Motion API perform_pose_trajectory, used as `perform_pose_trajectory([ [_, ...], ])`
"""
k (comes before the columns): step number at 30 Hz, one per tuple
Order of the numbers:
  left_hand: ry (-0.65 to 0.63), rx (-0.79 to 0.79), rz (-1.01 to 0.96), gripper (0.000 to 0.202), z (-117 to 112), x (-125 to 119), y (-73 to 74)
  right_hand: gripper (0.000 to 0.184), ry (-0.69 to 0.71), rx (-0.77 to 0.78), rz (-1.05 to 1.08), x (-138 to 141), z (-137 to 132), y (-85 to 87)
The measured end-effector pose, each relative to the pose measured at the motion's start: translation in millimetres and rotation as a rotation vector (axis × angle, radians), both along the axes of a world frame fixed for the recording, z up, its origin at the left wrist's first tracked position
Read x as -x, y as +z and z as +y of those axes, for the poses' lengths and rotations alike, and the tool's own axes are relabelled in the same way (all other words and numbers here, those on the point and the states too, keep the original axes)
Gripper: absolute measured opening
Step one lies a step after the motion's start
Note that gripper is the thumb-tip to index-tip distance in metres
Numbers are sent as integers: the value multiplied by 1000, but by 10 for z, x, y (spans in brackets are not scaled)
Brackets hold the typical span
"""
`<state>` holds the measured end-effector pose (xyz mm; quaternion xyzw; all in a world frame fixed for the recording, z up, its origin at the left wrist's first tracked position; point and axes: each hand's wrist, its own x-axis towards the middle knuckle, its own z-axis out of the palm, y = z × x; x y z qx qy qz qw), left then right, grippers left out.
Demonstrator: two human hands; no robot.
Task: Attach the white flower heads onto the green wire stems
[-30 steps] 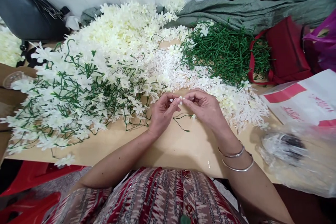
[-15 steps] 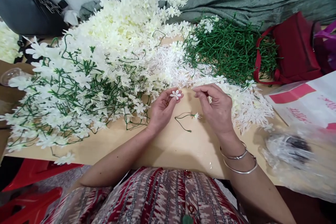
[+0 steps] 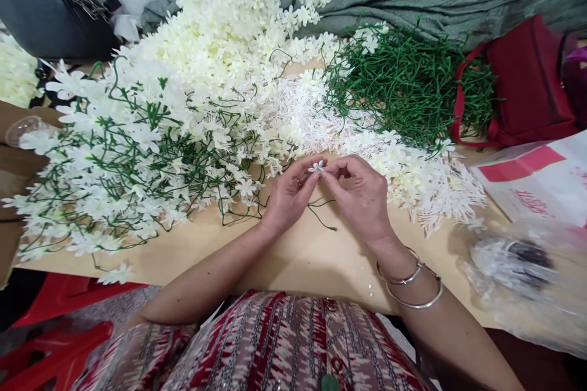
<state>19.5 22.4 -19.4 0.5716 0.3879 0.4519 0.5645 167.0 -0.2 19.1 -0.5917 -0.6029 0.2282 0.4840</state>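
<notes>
Over the tabletop, my left hand (image 3: pixel 290 194) is closed, its thumb and fingers pinching a small white artificial flower (image 3: pixel 316 167) with the petals facing up. My right hand (image 3: pixel 360 195) is pinched too, and its thumb and forefinger meet the flower's right side. Whatever lies between those right fingertips is too small to make out. Below the hands, a thin green plastic stem (image 3: pixel 323 223) rests on the table, partly hidden by my right hand. Thin white strands (image 3: pixel 316 116) lie heaped just beyond my fingertips.
Assembled white flowers on green stems (image 3: pixel 151 159) cover the left side. Loose cream blossoms (image 3: pixel 220 36) and bare green stems (image 3: pixel 403 85) are piled behind. A red bag (image 3: pixel 532 85), a printed white bag (image 3: pixel 550 177) and clear plastic (image 3: pixel 518 275) stand right; a black bag (image 3: pixel 55 12) is back left.
My right hand has moved left, so its fingertips now meet the flower in my left hand. It now covers the blossom end of the stem on the table.
</notes>
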Motion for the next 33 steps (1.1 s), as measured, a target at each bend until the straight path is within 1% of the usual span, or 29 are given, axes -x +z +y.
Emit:
perform_pose_trajectory([
  [3,-56,14,-59,37,0,-4,8,16,-24,28,42,19,2,-30],
  [5,-79,14,-74,37,0,1,38,14,-31,44,80,23,1,-44],
  [8,-73,10,-46,37,-6,22,102,13,-50,62,120,29,-3,-44],
  [11,-44,47,-51,37,-8,41,146,13,-37,70,163,39,-9,-28],
  [14,-54,84,-122,42,-3,38,154,13,-13,91,218,45,-9,-20],
  [17,-65,70,-138,41,1,22,155,14,-5,103,251,48,-6,-24],
  [20,-74,30,-100,37,-7,17,170,14,-19,86,245,59,-5,-24],
  [22,-71,-29,-42,36,-18,21,181,14,-20,89,241,71,-8,-21],
  [27,-72,-172,98,38,-52,24,190,26,-39,101,276,102,-16,-36],
  [31,-83,-243,120,40,-73,22,193,37,-92,77,343,103,-9,-65],
  [33,-95,-270,108,39,-80,25,191,32,-93,59,328,90,2,-72],
])
